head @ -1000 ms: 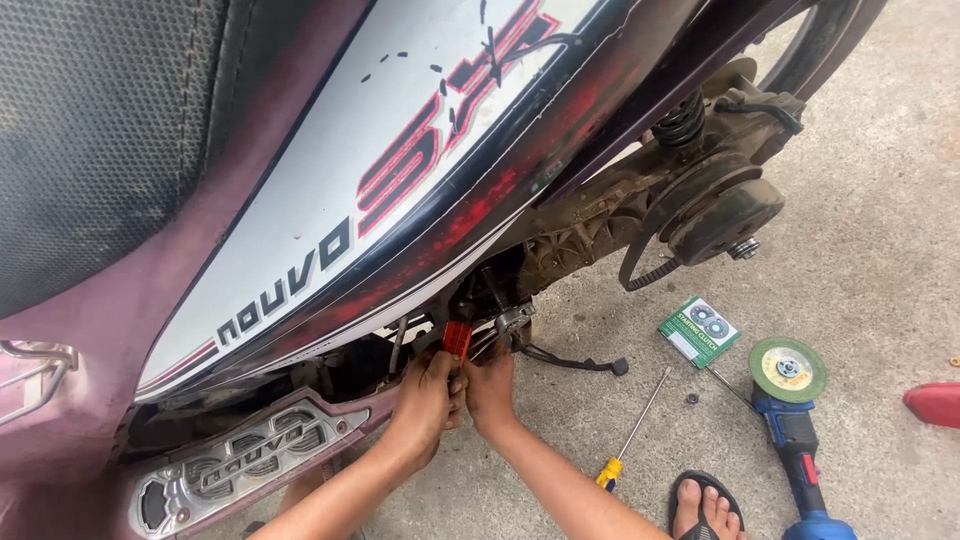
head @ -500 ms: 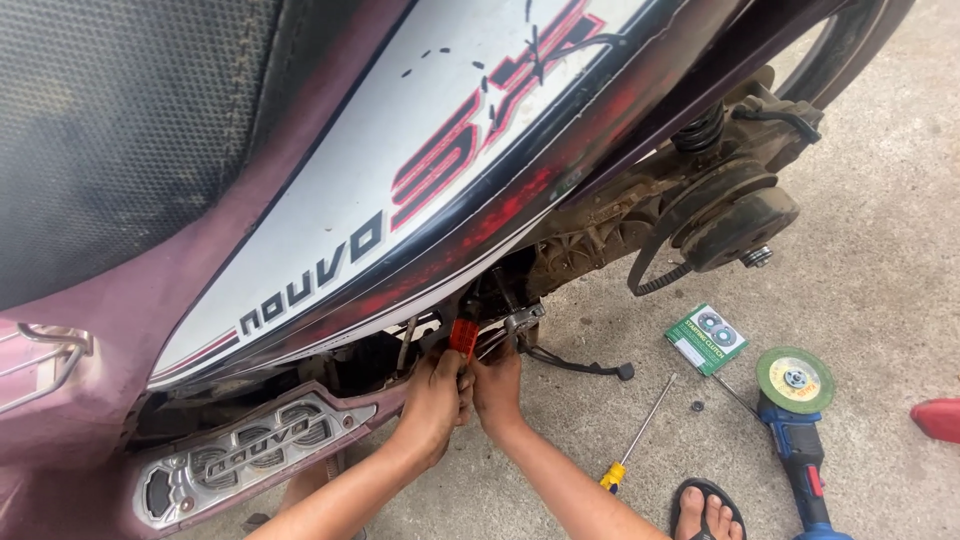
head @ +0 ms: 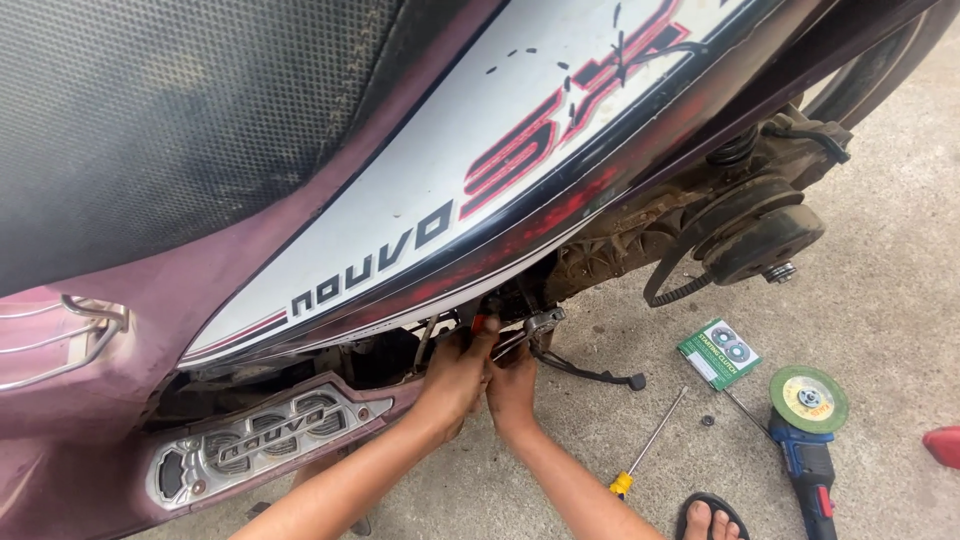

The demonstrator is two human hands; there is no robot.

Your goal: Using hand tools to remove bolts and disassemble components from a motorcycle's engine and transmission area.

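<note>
Head view, grey concrete floor (head: 880, 290) outdoors, one maroon scooter (head: 330, 180), left hand (head: 458, 372) and right hand (head: 513, 388) side by side, both curled on one red-handled tool (head: 484, 322) under its panel, one screwdriver (head: 648, 446), one angle grinder (head: 808, 440), one green box (head: 719, 353), grip closure partly hidden.

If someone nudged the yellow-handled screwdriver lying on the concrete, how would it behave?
The screwdriver would probably roll: its long thin shaft looks round and lies flat on the concrete floor. It looks stiff and light. The thicker yellow handle would likely make it swing in an arc.
</note>
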